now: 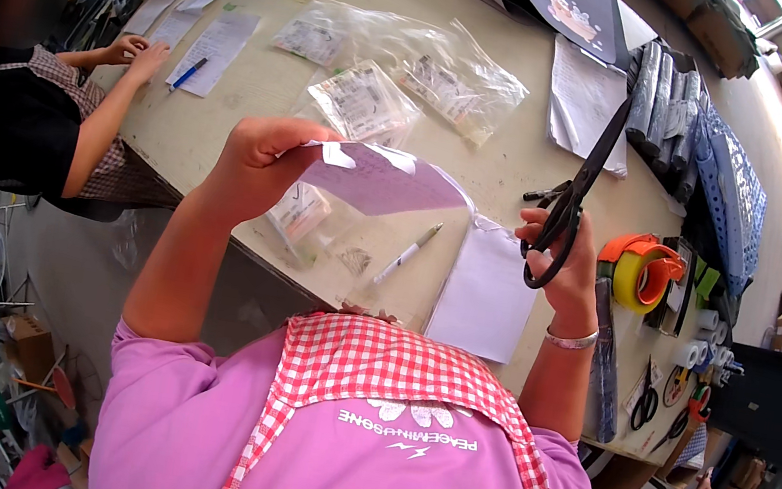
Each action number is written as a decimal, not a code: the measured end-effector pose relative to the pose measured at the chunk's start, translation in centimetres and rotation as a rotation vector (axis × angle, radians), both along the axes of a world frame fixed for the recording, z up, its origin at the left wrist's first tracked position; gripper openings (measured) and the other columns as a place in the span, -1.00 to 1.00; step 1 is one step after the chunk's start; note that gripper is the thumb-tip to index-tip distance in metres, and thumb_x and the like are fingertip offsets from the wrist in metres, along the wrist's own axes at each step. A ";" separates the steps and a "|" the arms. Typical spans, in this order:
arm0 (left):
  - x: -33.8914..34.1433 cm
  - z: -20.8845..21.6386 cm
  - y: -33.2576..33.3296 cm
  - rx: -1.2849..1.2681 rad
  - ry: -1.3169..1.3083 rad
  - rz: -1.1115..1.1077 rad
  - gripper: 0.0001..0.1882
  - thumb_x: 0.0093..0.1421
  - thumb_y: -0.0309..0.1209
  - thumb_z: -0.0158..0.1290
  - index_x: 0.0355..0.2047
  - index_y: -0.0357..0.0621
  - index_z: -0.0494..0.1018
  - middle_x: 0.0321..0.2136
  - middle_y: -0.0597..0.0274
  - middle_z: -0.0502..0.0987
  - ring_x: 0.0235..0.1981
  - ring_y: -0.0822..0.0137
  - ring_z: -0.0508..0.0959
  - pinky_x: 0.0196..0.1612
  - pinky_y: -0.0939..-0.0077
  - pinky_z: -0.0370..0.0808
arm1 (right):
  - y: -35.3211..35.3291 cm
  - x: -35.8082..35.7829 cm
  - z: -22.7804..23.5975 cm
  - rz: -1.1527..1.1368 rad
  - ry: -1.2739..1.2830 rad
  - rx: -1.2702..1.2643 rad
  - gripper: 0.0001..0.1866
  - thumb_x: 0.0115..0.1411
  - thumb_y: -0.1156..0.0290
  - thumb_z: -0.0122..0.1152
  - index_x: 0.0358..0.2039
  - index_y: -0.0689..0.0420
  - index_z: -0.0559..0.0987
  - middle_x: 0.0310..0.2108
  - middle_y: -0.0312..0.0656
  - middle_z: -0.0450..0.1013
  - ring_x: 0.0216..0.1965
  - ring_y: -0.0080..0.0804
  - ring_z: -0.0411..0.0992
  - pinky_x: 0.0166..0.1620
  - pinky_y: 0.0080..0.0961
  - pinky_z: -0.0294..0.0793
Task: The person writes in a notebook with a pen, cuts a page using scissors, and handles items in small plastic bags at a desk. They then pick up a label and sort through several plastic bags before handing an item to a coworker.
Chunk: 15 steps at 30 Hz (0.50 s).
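My left hand (260,162) pinches the left end of a white paper sheet (395,182) and holds it raised above the table. The sheet bows, and its right end comes to the top edge of a white paper pad (487,294); whether the two are joined I cannot tell. White scraps show along the sheet's upper edge. In my right hand (563,275) is a pair of black scissors (593,163), fingers around the handles, blades pointing up and apart from the sheet. A white pen (407,255) lies below the sheet, beside a small clear packet (300,211).
Clear plastic bags with labelled packets (364,102) lie beyond my hands. Tape rolls (643,272), more scissors (646,399) and dark wrapped rolls (664,98) crowd the right side. A co-worker's hands (136,55) rest at the table's left, near a blue pen (188,75) and paper slips.
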<state>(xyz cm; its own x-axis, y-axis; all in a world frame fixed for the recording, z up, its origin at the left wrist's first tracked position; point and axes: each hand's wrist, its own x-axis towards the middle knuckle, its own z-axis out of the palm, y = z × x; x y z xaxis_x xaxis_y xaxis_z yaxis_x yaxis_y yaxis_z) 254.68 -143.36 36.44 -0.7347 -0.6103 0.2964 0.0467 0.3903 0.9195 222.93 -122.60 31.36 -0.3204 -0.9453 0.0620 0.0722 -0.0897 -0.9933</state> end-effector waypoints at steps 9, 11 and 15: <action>1.2 -0.4 -2.4 0.804 -0.014 -0.004 -0.76 0.12 -0.59 0.06 -0.17 -0.38 0.49 -0.33 0.15 0.58 -0.38 0.42 0.57 -0.26 0.56 0.52 | 1.5 4.0 -0.3 0.102 0.376 0.158 0.00 -0.30 -0.11 0.48 0.04 0.23 0.23 -0.51 -0.27 0.24 -0.52 -0.50 0.22 -0.42 -0.54 0.26; 2.0 -0.2 -3.1 0.819 -0.045 0.002 -0.75 0.12 -0.58 0.06 -0.17 -0.38 0.49 -0.33 0.14 0.58 -0.38 0.42 0.57 -0.26 0.56 0.53 | 2.5 5.7 0.4 0.105 0.511 0.232 0.09 -0.41 -0.13 0.51 0.06 0.21 0.22 -0.42 -0.19 0.24 -0.40 -0.37 0.24 -0.29 -0.44 0.28; 3.5 -0.2 -3.4 0.766 -0.063 0.020 -0.75 0.12 -0.58 0.06 -0.16 -0.39 0.48 -0.32 0.15 0.58 -0.37 0.42 0.57 -0.25 0.56 0.52 | 3.1 6.7 1.4 0.125 0.971 0.195 0.07 -0.45 -0.04 0.54 0.07 0.17 0.25 -0.32 -0.19 0.27 -0.30 -0.31 0.27 -0.12 -0.40 0.25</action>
<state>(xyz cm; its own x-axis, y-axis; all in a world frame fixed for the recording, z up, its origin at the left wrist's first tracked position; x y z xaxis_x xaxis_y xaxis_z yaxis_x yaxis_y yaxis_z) 258.19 -146.72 36.25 -0.7230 -0.6416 -0.2562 -0.0147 -0.3565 0.9342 229.62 -119.45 32.75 -0.1110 -0.9902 0.0844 -0.7811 0.0344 -0.6235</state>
